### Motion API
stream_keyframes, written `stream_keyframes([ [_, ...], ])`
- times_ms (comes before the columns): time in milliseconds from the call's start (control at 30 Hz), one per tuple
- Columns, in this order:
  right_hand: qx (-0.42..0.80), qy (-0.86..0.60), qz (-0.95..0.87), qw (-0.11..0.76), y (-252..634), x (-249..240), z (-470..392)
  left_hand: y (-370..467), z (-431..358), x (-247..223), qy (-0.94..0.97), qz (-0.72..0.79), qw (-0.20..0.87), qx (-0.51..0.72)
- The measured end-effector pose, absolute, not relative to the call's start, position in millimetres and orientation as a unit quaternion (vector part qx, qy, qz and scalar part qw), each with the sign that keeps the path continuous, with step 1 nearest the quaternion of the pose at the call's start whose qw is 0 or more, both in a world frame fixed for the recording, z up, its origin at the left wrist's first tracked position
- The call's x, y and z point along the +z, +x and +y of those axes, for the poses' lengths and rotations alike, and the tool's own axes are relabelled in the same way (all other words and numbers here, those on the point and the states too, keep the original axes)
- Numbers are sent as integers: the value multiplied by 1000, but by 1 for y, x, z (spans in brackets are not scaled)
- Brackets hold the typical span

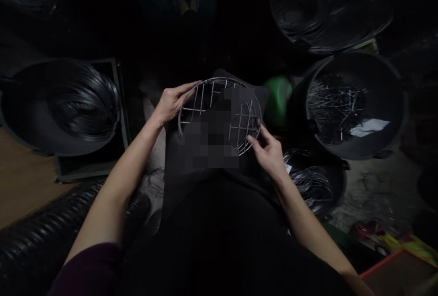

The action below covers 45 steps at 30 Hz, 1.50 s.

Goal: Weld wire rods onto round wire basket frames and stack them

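Note:
A round wire grid point(201, 100), a metal ring crossed by thin rods, is held flat over my lap in the middle of the view. My left hand point(171, 102) grips the ring's left rim, thumb on top. On the opposite side my right hand point(268, 150) pinches the lower right rim and a rod end with its fingertips. The grid's centre is blurred out. Below it lies my dark-clothed lap point(222, 223).
A black basin point(356, 104) of short wire rods stands at right, a smaller one point(315, 182) with wire below it. A coil of dark wire point(68, 104) sits in a tub at left, another coil point(325, 8) top right. A ribbed black hose point(41, 236) lies lower left.

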State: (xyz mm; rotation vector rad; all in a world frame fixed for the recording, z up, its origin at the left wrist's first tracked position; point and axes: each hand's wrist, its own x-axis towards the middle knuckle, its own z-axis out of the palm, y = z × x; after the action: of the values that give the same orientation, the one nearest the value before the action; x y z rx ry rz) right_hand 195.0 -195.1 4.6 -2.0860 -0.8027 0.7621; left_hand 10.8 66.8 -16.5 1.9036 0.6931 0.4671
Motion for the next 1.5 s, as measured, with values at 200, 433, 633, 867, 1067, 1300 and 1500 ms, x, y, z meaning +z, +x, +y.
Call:
stream_keyframes([
  [200, 199, -847, -266, 415, 175, -10, -203, 17, 58, -31, 778, 296, 507, 222],
  [433, 263, -835, -412, 253, 156, 8, -228, 11, 56, -36, 788, 261, 501, 244],
  [633, 220, -882, -358, 215, 133, 3, -214, 8, 52, -32, 784, 274, 508, 228],
  [867, 211, -889, -323, 246, 120, -9, -202, 8, 59, -31, 778, 302, 509, 210],
  [1067, 316, -825, -313, 348, 138, 13, -194, 2, 48, 5, 750, 347, 505, 249],
  [1300, 302, -765, -472, 319, 274, 30, -181, -17, 22, -7, 661, 482, 497, 291],
  [1500, 123, -953, -262, 91, 418, 3, -182, 5, 54, 20, 664, 394, 623, 124],
])
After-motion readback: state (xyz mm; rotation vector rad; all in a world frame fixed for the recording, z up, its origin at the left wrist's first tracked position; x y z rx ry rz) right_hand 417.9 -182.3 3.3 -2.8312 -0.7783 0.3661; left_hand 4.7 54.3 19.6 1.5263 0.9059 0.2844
